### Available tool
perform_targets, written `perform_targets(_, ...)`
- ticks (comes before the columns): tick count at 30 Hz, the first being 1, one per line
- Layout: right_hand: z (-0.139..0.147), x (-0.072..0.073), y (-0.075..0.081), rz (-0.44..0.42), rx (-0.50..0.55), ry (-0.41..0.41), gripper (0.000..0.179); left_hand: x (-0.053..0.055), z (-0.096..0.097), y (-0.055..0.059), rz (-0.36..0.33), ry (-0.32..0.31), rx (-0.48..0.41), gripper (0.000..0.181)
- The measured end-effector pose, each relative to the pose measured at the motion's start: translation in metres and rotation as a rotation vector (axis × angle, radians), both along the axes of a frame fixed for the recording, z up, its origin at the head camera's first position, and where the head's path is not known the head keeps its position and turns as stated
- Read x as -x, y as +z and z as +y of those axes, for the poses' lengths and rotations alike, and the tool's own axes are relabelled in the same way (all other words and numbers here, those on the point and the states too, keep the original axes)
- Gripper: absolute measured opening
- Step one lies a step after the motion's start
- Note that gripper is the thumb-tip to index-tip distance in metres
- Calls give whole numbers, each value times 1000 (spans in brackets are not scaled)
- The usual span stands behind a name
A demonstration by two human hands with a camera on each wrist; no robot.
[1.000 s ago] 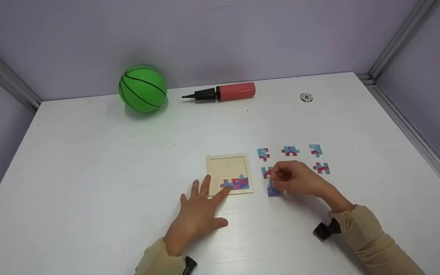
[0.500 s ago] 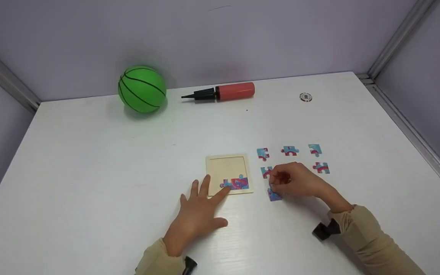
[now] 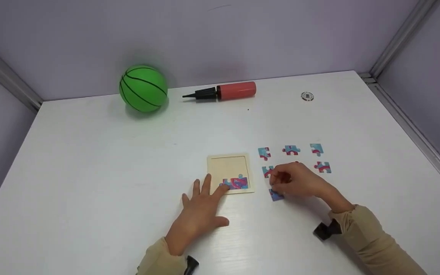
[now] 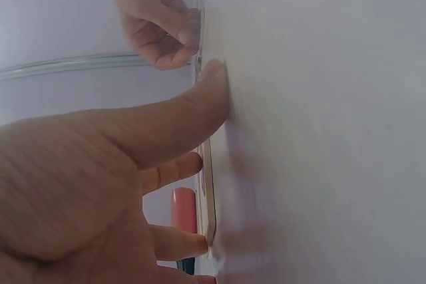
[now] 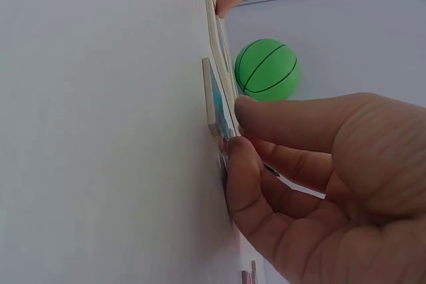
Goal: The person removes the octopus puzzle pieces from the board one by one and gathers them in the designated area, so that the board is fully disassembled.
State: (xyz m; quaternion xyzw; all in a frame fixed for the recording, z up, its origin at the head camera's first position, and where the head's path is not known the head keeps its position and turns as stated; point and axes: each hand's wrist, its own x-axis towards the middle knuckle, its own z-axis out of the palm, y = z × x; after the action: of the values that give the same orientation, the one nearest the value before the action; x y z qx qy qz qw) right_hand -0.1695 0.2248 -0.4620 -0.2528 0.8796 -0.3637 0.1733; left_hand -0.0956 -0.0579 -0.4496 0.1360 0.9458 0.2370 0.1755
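Observation:
In the head view, a shallow wooden puzzle tray [image 3: 228, 156] has joined blue, pink and purple jigsaw pieces [image 3: 238, 182] in its lower right part. My left hand [image 3: 198, 209] lies with fingers spread; its index fingertip rests on the joined pieces, and another finger touches the tray's left edge. To the right of the tray, my right hand [image 3: 298, 180] pinches a purple-blue jigsaw piece [image 3: 276, 195] between curled fingertips and thumb. In the right wrist view that jigsaw piece [image 5: 218, 104] stays close to the white tabletop, its near end at the fingertips.
Several loose jigsaw pieces [image 3: 291, 150] lie in rows beyond the right hand, one partly hidden by its fingers. Along the back wall are a green ball [image 3: 143, 88], a red and black hand pump [image 3: 236, 91] and a round chip [image 3: 307, 96].
The purple-blue piece has turned slightly and shifted a little toward the person and to the right under my right fingertips. My left hand has stayed nearly still on the tray.

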Motion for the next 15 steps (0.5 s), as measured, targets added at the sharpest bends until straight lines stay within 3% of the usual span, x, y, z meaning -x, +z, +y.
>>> perform_targets(8,-6,6,11,2,-10,-7,4,-1,11,3,-13,-35,48,76)
perform_targets(15,-33,14,19,46,14,32,4,0,26,2,7,-59,105,74)
